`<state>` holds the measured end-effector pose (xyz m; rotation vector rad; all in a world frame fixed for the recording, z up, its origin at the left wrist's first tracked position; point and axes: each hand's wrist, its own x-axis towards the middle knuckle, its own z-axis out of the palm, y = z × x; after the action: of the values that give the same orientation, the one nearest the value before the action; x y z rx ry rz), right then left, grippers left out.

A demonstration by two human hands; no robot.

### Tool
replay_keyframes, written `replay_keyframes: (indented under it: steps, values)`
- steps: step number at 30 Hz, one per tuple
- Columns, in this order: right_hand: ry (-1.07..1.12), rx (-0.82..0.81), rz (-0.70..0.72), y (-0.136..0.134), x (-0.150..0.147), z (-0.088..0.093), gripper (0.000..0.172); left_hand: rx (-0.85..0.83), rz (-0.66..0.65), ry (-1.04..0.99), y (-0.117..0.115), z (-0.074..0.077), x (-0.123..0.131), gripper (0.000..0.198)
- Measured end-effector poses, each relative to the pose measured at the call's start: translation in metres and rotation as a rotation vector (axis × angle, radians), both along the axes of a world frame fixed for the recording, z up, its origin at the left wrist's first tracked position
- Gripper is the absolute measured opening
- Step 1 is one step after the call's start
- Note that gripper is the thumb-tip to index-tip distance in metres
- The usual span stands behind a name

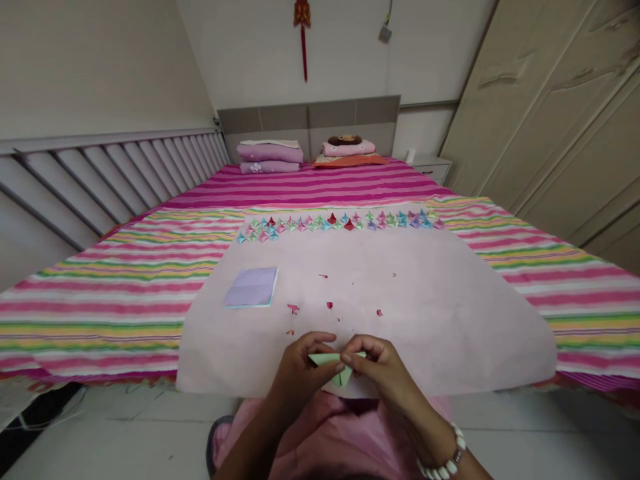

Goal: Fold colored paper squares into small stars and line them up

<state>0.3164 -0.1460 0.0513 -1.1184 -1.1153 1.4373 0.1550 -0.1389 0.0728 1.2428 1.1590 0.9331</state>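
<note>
Between my two hands is a light green sheet of origami paper point(342, 379), folded into a pointed shape with its long edge facing away from me. My left hand point(306, 365) pinches its left side, the thumb lying across the front. On the other side my right hand point(376, 363) grips the upper right part between thumb and fingers, and both thumb tips meet near the middle fold. The fingers behind the paper are partly hidden. A beaded bracelet circles my right wrist.
A white sheet point(425, 287) covers the near part of the striped bed point(120, 267). Square papers point(251, 287), purple on top, lie on it at left. Small red scraps point(293, 309) are scattered ahead of my hands. Several folded paper pieces point(333, 219) line its far edge.
</note>
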Motion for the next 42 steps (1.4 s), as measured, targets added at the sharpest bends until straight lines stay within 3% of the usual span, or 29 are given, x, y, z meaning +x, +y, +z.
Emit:
replay_keyframes:
  steps: [4,13,20,27,33,42]
  values:
    - [-0.021,0.026,-0.009,0.0,0.0,0.003,0.027,-0.104,-0.011,-0.027,0.002,-0.005,0.0,0.021]
    - [-0.008,0.015,-0.022,0.001,0.003,0.001,0.025,-0.134,0.019,-0.113,0.002,-0.005,-0.003,0.04]
    - [-0.01,-0.024,-0.131,0.002,0.001,0.0,0.024,-0.196,0.005,-0.275,-0.003,-0.009,0.005,0.043]
    - [-0.039,0.016,-0.213,-0.001,-0.002,0.0,0.028,-0.149,0.021,-0.122,-0.001,-0.024,0.008,0.029]
    - [-0.117,0.099,-0.289,-0.003,-0.003,-0.001,0.026,-0.098,-0.016,-0.133,0.0,-0.024,0.006,0.023]
    - [-0.209,0.175,-0.32,-0.005,-0.002,0.001,0.031,0.024,-0.018,0.028,0.001,-0.024,0.003,0.027]
